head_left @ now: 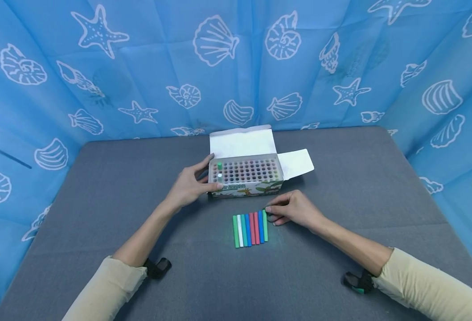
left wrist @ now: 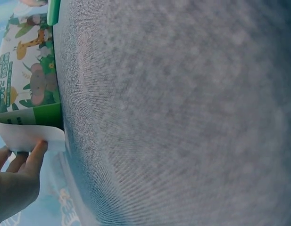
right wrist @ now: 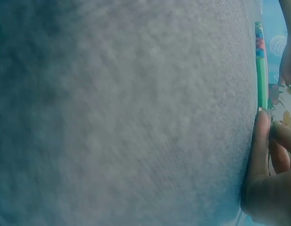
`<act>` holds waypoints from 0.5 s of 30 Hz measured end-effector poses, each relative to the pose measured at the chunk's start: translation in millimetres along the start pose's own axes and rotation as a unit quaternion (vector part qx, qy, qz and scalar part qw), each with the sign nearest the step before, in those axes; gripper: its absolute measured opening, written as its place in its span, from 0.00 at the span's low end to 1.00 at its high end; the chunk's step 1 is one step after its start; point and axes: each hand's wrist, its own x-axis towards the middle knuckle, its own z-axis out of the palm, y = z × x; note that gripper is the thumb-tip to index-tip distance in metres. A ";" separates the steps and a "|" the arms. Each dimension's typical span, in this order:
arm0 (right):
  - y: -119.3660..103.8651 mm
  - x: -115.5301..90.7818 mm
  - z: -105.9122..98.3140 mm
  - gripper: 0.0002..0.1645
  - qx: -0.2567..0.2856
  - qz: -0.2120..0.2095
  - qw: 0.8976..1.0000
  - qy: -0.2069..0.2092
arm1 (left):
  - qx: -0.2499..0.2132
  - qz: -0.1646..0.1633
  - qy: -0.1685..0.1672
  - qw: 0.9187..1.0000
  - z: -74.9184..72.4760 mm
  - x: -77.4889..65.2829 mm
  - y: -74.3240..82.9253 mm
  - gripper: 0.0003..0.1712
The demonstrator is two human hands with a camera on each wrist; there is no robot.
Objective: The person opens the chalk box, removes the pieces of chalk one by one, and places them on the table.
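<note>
A chalk box (head_left: 245,189) with animal prints on its front stands in the middle of the table. My left hand (head_left: 187,185) grips its left end, thumb at the front and forefinger at the back; the left wrist view has those fingers against a white side flap (left wrist: 29,135). Inside, one green chalk (head_left: 219,165) and one white chalk (head_left: 219,177) stick up from the holed insert. In front lies a row of several chalk sticks, green, white, teal, blue and red. My right hand (head_left: 296,209) pinches the far end of the rightmost green chalk stick (head_left: 265,229).
The box's lid (head_left: 241,142) is folded back, and its right flap (head_left: 296,164) sticks outward. Grey cloth (head_left: 147,165) covers the table. Behind it hangs a blue curtain (head_left: 151,58) with shell prints. Dark straps (head_left: 158,268) hang at both sleeves.
</note>
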 end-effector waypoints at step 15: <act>-10.9 6.4 -2.1 0.16 -0.045 -0.052 0.998 -0.014 | -0.012 0.002 -0.001 1.000 -0.1 -0.5 0.9 0.52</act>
